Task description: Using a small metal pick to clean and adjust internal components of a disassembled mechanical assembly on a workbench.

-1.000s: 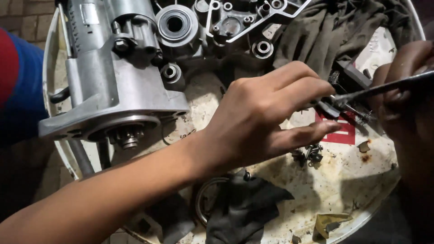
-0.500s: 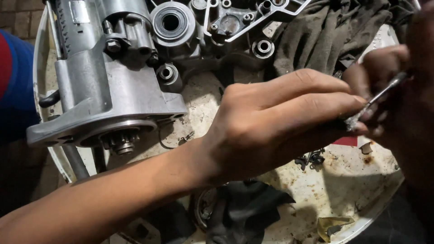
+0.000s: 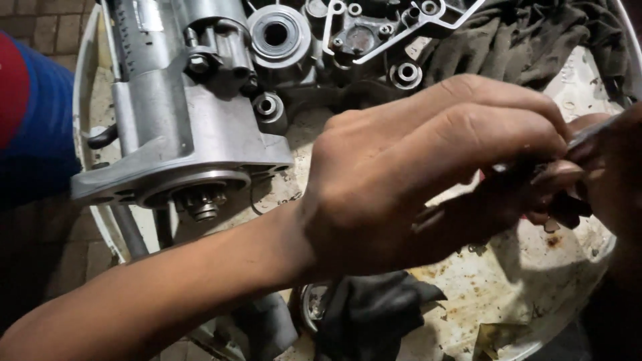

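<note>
Left hand (image 3: pixel 428 180) fingers (image 3: pixel 535 175) curled tight, pinched with thumb on a small dark part (image 3: pixel 535 166) at the tips; part mostly hidden, kind can't tell. Right hand (image 3: pixel 612 177) meets it at the right edge, blurred, closed around a thin metal tool (image 3: pixel 592 134) whose tip runs to the pinched part. Both hands touching at that spot.

Under the fingers: a round white tray (image 3: pixel 535 294), greasy, rust-stained, with small dark bits (image 3: pixel 478 249) just below the fingertips. Below the left wrist, still in the tray, a black rag (image 3: pixel 374 317) next to a round metal ring part (image 3: pixel 311 304).

Left of the hand, a big silver starter motor (image 3: pixel 180 127) lies in the tray, gear end (image 3: pixel 204 204) pointing near. Above the knuckles: round bearing housing (image 3: pixel 277 37), cast aluminium bracket (image 3: pixel 388 37), a dark grey cloth (image 3: pixel 528 47) bunched at the tray's far right. Far left, blue-red sleeve (image 3: pixel 30 127).
</note>
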